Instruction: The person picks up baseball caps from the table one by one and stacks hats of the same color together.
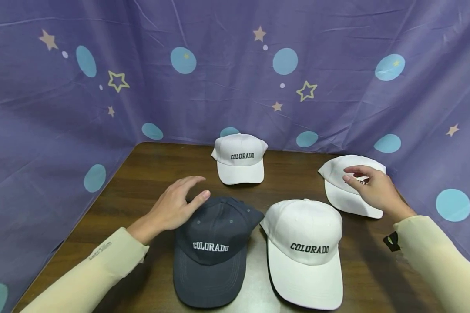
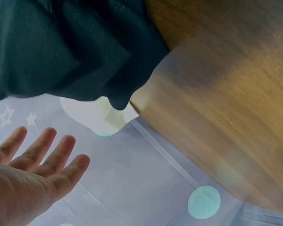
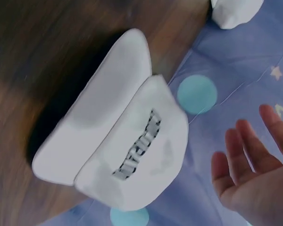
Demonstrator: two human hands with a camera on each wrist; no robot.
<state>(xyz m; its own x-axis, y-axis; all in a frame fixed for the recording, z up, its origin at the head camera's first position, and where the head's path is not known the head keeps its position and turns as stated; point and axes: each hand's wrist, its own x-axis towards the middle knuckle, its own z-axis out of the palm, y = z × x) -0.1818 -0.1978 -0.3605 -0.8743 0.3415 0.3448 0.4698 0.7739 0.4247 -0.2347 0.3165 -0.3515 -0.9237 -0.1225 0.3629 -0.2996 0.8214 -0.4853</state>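
The loose, empty left hand (image 1: pixel 172 206) is nearest the dark blue cloth cap (image 1: pixel 216 228), bottom middle, its brim (image 1: pixel 210 280) pointing down. The right hand (image 1: pixel 377 191), empty too, is nearest the white cloth cap (image 1: pixel 338 189), middle right.

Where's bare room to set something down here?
The wooden table is bare left of the rear white baseball cap, and between it and the rightmost white baseball cap. Crowded: front middle, dark baseball cap beside front white baseball cap.

The left sleeve (image 1: pixel 90 274) is pale cream with small grey lettering (image 1: pixel 100 250), and the matching right sleeve (image 1: pixel 438 256) shows a black piece (image 1: pixel 390 243) with a yellow-green mark (image 1: pixel 393 238) at its edge.
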